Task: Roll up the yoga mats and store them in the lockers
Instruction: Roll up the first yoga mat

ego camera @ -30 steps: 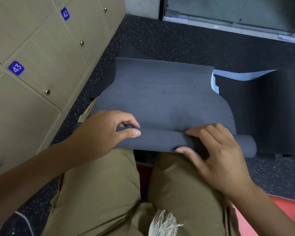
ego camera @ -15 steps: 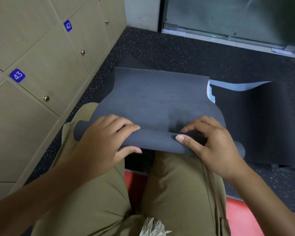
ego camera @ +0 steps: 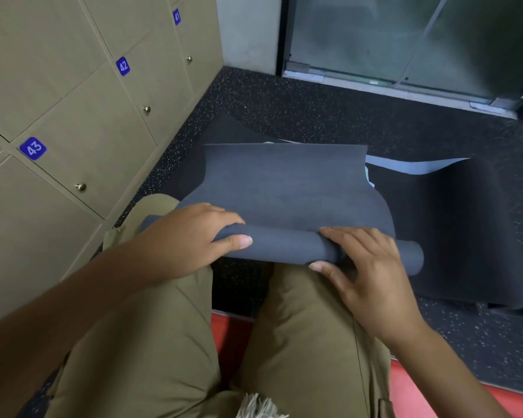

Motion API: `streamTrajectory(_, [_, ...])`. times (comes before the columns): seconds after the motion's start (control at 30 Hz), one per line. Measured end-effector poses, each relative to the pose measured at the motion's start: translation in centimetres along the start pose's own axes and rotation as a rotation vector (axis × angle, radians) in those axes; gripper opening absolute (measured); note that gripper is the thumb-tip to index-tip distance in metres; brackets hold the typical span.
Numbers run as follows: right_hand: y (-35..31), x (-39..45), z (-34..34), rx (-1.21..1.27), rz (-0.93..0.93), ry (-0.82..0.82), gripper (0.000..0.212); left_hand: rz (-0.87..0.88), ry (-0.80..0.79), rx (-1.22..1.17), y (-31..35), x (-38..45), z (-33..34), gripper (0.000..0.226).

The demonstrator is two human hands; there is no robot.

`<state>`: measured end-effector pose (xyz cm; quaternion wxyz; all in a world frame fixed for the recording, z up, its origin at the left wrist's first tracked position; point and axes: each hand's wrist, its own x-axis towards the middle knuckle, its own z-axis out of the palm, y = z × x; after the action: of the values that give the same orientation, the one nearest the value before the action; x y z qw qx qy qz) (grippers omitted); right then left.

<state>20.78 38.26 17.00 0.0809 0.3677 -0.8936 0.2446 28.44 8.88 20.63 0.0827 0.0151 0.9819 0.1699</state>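
A dark grey yoga mat [ego camera: 284, 182] is laid across the knees of a seated person, its near end wound into a tight roll [ego camera: 284, 247] that runs left to right just above the knees. The unrolled part is extended away from the person and down onto the speckled black floor [ego camera: 299, 107].

The left hand [ego camera: 187, 239] is clamped on the left part of the roll: the fingers are curled over the top and the thumb is pressed against the near face. The right hand [ego camera: 366, 267] is clamped on the right part of the roll, with the fingers laid over the top and the thumb set under the near edge. A short length of roll is left exposed past the right hand.

A second, black mat [ego camera: 453, 230] is spread flat on the floor to the right, one far corner being turned up to show a pale underside.

Beige lockers [ego camera: 82, 116], numbered 41, 42 and 43, are positioned along the left, all doors being closed. Olive trousers [ego camera: 151, 342] are worn by the person.
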Motion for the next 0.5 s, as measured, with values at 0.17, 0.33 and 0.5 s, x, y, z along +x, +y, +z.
streamTrajectory(0.17, [1.0, 1.5, -0.1, 0.033, 0.046, -0.073, 0.051, -0.024, 0.152, -0.267, 0.2, 1.2, -0.2, 0.042])
streamTrajectory(0.33, [1.9, 3.1, -0.3, 0.122, 0.141, -0.177, 0.054, 0.1, 0.484, -0.132, 1.3, 1.2, 1.5, 0.03])
streamTrajectory(0.5, [2.5, 4.4, 0.0, 0.209, 0.178, -0.213, 0.057, 0.161, 0.515, 0.266, 1.2, 0.8, 3.6, 0.077])
